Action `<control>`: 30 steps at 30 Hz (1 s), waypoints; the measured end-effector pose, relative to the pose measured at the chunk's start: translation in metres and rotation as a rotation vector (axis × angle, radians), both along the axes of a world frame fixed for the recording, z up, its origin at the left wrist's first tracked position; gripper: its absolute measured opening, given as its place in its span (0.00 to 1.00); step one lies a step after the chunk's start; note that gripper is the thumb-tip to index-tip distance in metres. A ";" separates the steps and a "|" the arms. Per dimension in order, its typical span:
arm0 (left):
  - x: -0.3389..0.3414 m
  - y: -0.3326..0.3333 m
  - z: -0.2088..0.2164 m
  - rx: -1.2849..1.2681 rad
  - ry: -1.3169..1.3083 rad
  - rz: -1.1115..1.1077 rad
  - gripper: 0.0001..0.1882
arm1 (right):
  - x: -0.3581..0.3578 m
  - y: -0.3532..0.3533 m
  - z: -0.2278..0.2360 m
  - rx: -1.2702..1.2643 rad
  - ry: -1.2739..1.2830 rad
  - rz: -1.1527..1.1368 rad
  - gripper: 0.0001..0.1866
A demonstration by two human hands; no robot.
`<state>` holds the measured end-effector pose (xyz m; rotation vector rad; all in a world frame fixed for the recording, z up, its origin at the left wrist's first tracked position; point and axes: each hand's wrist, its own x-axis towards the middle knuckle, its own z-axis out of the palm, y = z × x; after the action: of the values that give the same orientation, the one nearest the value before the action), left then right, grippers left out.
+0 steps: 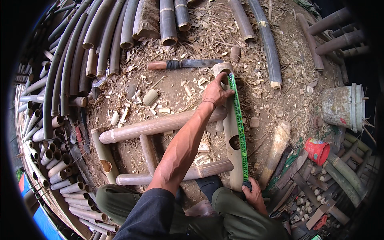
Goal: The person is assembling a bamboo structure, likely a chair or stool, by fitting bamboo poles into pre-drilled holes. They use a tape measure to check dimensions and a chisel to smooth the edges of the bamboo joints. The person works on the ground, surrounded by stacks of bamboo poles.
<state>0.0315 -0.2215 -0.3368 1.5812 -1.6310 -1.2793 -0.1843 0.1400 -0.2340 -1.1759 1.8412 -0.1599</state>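
Observation:
A green tape measure (240,128) is stretched along a thick bamboo post (233,120) that has a round hole near its middle. At the post's far end, my left hand (217,93) pinches the tape's end against the bamboo. My right hand (254,196) grips the dark tape case at the near end, close to my knee. The post belongs to a bamboo frame lying on the ground: two long rails (160,127) run left to a second post (105,156), with a short crosspiece (149,154) between them. My left forearm hides part of the rails.
A long knife (188,64) with a wooden handle lies beyond the frame. Bamboo poles (76,60) are piled at left and several lie at the far side. At right are a dirty white bucket (343,107), a red tub (317,151) and bamboo offcuts. Shavings litter the ground.

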 end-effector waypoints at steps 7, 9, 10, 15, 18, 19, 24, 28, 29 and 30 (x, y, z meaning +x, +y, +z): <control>-0.001 0.004 -0.006 -0.094 0.023 0.067 0.44 | 0.003 -0.004 0.004 0.013 -0.003 0.012 0.26; -0.001 0.000 -0.002 0.019 0.010 0.013 0.43 | 0.003 -0.003 0.005 0.023 0.004 0.002 0.26; -0.002 -0.002 0.001 0.076 0.003 -0.015 0.43 | 0.003 -0.002 0.004 0.027 0.010 -0.006 0.26; 0.000 -0.006 -0.001 0.053 -0.027 -0.062 0.43 | 0.003 -0.004 0.005 0.053 0.008 -0.014 0.26; 0.001 -0.007 -0.010 0.002 -0.003 -0.055 0.43 | 0.002 0.001 0.000 0.031 0.010 0.001 0.27; 0.001 -0.007 -0.012 -0.012 0.007 -0.051 0.43 | 0.001 0.004 -0.003 0.013 0.021 0.013 0.28; 0.006 0.000 -0.004 0.104 0.274 0.052 0.39 | 0.004 0.008 -0.001 0.003 0.018 0.012 0.30; 0.007 0.022 0.056 0.158 0.727 0.144 0.33 | -0.018 0.038 -0.008 -0.006 -0.167 0.016 0.34; 0.008 0.030 0.074 0.173 0.893 0.165 0.33 | -0.027 0.051 -0.014 -0.019 -0.224 0.031 0.35; 0.011 0.038 0.088 0.155 0.939 0.146 0.33 | -0.033 0.060 -0.017 0.018 -0.283 0.027 0.34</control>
<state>0.0422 -0.1840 -0.2491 0.8892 -0.8212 -1.7202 -0.2175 0.1996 -0.2506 -1.1042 1.5752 -0.2788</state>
